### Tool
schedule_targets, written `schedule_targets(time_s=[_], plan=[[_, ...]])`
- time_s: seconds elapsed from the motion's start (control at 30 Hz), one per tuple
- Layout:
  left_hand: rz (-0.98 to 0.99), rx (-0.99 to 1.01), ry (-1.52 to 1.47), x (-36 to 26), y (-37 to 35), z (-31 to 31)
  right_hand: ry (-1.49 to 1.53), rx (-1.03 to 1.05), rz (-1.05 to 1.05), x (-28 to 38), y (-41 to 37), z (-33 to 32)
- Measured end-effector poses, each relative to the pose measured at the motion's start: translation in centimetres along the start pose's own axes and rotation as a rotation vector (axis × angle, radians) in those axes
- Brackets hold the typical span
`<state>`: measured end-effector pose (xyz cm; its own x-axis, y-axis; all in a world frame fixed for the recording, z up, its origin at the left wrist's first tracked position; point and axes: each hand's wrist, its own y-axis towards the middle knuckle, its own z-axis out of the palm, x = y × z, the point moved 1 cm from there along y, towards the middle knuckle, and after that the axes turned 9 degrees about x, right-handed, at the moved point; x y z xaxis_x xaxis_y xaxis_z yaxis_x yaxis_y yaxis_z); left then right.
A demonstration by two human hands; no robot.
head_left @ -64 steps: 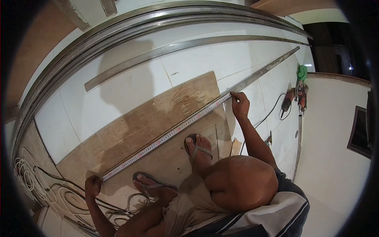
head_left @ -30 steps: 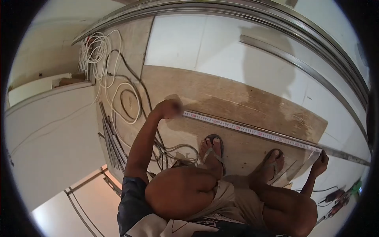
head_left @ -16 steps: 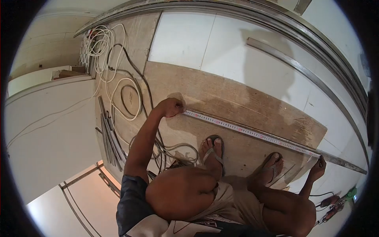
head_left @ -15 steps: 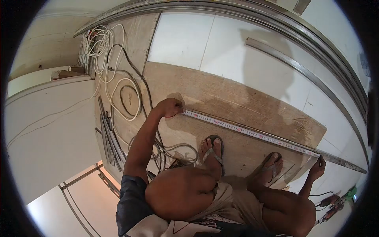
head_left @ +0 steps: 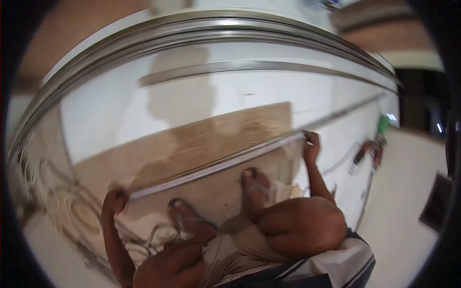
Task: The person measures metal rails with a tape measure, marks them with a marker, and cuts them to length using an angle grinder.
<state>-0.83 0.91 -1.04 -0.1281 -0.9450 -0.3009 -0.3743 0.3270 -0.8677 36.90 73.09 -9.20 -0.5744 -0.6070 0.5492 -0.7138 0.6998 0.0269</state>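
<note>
A white tape measure blade (head_left: 218, 167) stretches between my two hands along a long thin metal bar (head_left: 343, 113). My left hand (head_left: 115, 200) is closed at the blade's left end; motion blur hides the exact grip and whether a tape case is there. Near the other end, my right hand (head_left: 311, 146) pinches the blade against or just beside the bar. Bar and tape lie across a brown wooden board (head_left: 201, 139), in front of my sandalled feet.
Another metal bar (head_left: 249, 66) lies on the white floor, with long stacked metal profiles (head_left: 230, 33) beyond it. Coiled cables (head_left: 79, 211) lie at the left. Power tools with red and green parts (head_left: 373, 151) rest at the right, blurred.
The view has swung to the right and rotated, so the tape and bar now slope up toward the right. Both hands keep their places on the tape.
</note>
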Motion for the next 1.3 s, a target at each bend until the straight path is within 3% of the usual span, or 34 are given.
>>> schedule_targets(time_s=[0.03, 0.07, 0.2, 0.27, 0.33, 0.53, 0.63, 0.77, 0.87, 0.93, 1.3], plan=[[-0.114, 0.022, -0.033, 0.1, 0.3, 0.2, -0.1, -0.023, -0.056, 3.6, 0.3, -0.9], [0.069, -0.055, 0.028, 1.9, 1.1, 0.8, -0.148, -0.07, -0.074, 3.8, 0.4, -0.9], [-0.027, 0.033, -0.106, 3.0, 1.8, 0.9, -0.128, -0.079, 0.04, 6.0, 0.6, -1.3], [0.007, -0.042, -0.143, 2.5, 1.4, 1.0, -0.121, -0.069, 0.057, 6.7, 0.8, -1.5], [-0.08, -0.009, -0.263, 2.6, 1.3, 1.2, -0.125, -0.058, 0.074, 6.5, 0.8, -1.6], [-0.144, 0.031, -0.156, -0.1, 0.6, 0.1, -0.096, -0.068, 0.043, 6.0, 0.6, -1.6], [-0.059, -0.044, -0.147, 1.6, 1.3, 0.8, -0.077, -0.07, 0.079, 5.9, 0.6, -1.5], [-0.119, 0.023, -0.22, 4.2, 1.7, 1.9, -0.073, -0.077, 0.021, 6.1, 1.8, -1.6], [-0.051, -0.051, -0.185, 3.8, 1.8, 1.6, -0.139, -0.05, 0.022, 6.2, 1.4, -1.9], [-0.117, -0.024, -0.157, -0.4, 0.3, 0.2, -0.079, -0.056, 0.054, 5.4, 0.5, -1.5], [-0.09, 0.001, -0.12, 0.5, 0.9, 0.2, -0.11, -0.051, 0.047, 5.9, 0.7, -1.7]])
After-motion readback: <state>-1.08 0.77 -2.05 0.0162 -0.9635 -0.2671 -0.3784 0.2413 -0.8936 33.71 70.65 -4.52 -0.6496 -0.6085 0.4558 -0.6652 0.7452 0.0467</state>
